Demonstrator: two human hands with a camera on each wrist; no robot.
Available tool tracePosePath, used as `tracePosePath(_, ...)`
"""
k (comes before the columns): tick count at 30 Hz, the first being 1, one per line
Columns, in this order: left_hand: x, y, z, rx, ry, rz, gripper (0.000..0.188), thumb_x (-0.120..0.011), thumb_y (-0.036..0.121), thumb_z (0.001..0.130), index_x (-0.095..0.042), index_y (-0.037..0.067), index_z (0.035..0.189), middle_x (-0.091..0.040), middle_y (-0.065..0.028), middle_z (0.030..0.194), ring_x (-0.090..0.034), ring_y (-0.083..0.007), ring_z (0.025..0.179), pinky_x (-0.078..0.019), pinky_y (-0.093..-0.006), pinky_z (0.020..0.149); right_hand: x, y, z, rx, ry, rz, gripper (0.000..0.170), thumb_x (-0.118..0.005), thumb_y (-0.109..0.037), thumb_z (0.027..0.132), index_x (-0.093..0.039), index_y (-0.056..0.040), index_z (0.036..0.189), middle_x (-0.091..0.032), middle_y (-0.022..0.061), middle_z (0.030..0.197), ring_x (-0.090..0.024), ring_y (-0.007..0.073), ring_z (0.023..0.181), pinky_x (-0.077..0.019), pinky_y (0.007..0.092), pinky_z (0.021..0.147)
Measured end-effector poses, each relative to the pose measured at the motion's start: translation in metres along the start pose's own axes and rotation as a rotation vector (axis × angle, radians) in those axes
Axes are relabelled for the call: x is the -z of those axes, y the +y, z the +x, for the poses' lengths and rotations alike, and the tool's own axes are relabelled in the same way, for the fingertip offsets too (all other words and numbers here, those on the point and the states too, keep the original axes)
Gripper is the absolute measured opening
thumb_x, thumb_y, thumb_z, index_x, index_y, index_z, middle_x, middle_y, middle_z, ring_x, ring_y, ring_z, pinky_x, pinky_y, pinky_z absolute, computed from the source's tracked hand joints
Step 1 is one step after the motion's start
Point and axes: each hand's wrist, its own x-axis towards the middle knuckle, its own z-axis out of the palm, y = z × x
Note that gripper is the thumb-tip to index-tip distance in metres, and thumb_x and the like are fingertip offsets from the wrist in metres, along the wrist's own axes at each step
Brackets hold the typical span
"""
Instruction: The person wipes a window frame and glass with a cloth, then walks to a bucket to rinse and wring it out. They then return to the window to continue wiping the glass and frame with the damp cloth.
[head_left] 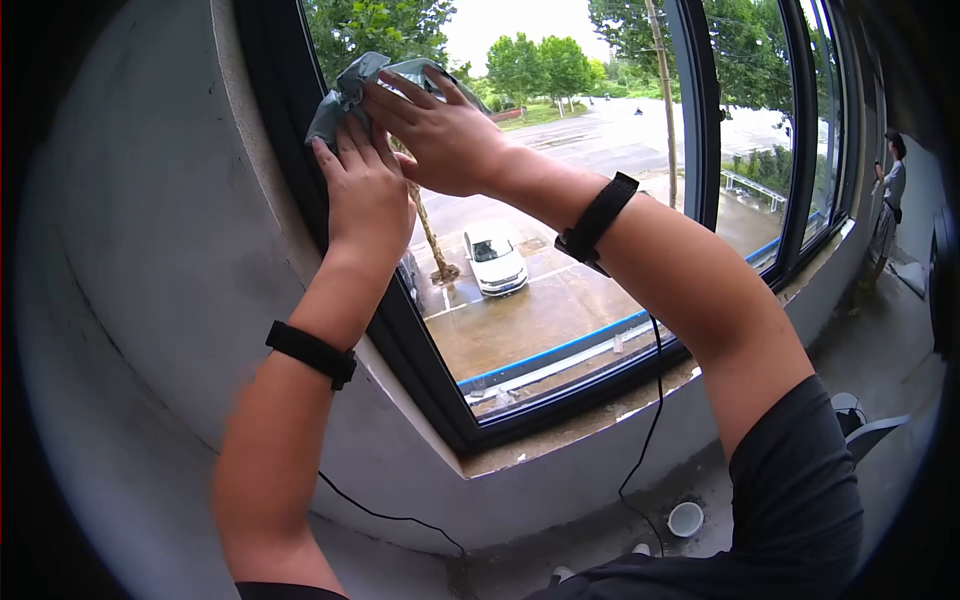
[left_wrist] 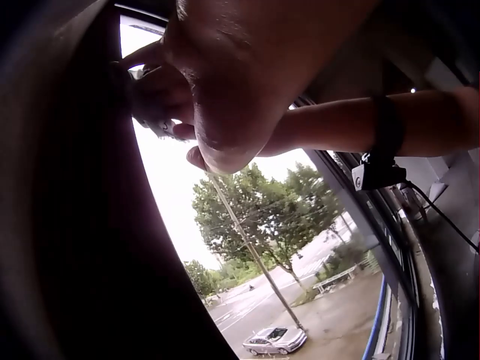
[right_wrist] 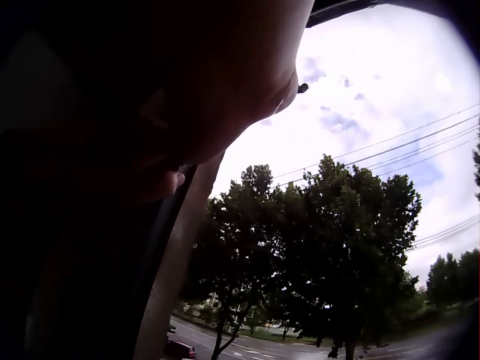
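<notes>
A crumpled grey-green cloth (head_left: pixel 350 90) lies against the upper left of the window, where the glass meets the dark window frame (head_left: pixel 420 370). My left hand (head_left: pixel 368 195) reaches up with extended fingers, their tips on the lower part of the cloth. From the right, my right hand (head_left: pixel 440 135) presses the cloth with its fingers stretched out, just above and overlapping the left hand. Both hands are in deep shade in the wrist views; in the left wrist view, the left hand (left_wrist: pixel 225 82) covers much of the cloth.
A grey wall (head_left: pixel 150 250) stands left of the window, with a rough sill (head_left: pixel 560 445) below. Black cables (head_left: pixel 655 400) hang from the wrist straps. A white bucket (head_left: pixel 685 519) stands on the floor. Another person (head_left: pixel 890 190) is at the far right. Outside is a parked white car (head_left: pixel 495 262).
</notes>
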Motion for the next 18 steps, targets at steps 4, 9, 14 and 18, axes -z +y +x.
tracePosePath(4, 0.004, 0.010, -0.028, -0.022, -0.061, -0.104, 0.093, -0.074, 0.038, 0.079, -0.040, -0.005, 0.154, -0.041, -0.0290, 0.158, -0.036, -0.0376, 0.151, -0.0228, -0.0601, 0.123, 0.006, -0.012, -0.021, 0.044, -0.105, 0.084, 0.072, -0.054, -0.041, 0.101, -0.033, -0.0110, 0.163, -0.028, 0.0069, 0.171, -0.017, 0.0213, 0.160, -0.0091, 0.0522, 0.130)
tracePosePath(9, -0.009, 0.037, -0.074, -0.049, -0.150, -0.045, 0.097, -0.074, 0.047, 0.080, -0.040, -0.005, 0.155, -0.038, -0.0267, 0.160, -0.033, -0.0374, 0.152, -0.0183, -0.0609, 0.125, 0.011, -0.027, -0.057, 0.119, -0.275, 0.078, 0.075, -0.058, -0.032, 0.096, -0.032, -0.0113, 0.163, -0.029, 0.0057, 0.171, -0.019, 0.0224, 0.160, -0.0123, 0.0543, 0.130)
tracePosePath(14, -0.016, 0.076, -0.109, -0.038, -0.286, 0.075, 0.099, -0.068, 0.051, 0.084, -0.036, -0.006, 0.157, -0.034, -0.0260, 0.163, -0.027, -0.0404, 0.155, -0.0112, -0.0580, 0.128, 0.015, -0.050, -0.089, 0.154, -0.413, 0.056, 0.079, -0.063, -0.030, 0.093, -0.033, -0.0112, 0.162, -0.030, 0.0046, 0.170, -0.017, 0.0226, 0.160, -0.0097, 0.0564, 0.130)
tracePosePath(18, -0.023, 0.101, -0.136, 0.004, -0.304, 0.152, 0.099, -0.068, 0.054, 0.084, -0.039, -0.006, 0.156, -0.037, -0.0253, 0.163, -0.027, -0.0416, 0.155, -0.0081, -0.0565, 0.129, 0.013, -0.071, -0.102, 0.181, -0.505, 0.106, 0.081, -0.065, -0.031, 0.091, -0.033, -0.0117, 0.162, -0.030, 0.0040, 0.170, -0.017, 0.0224, 0.160, -0.0083, 0.0574, 0.130)
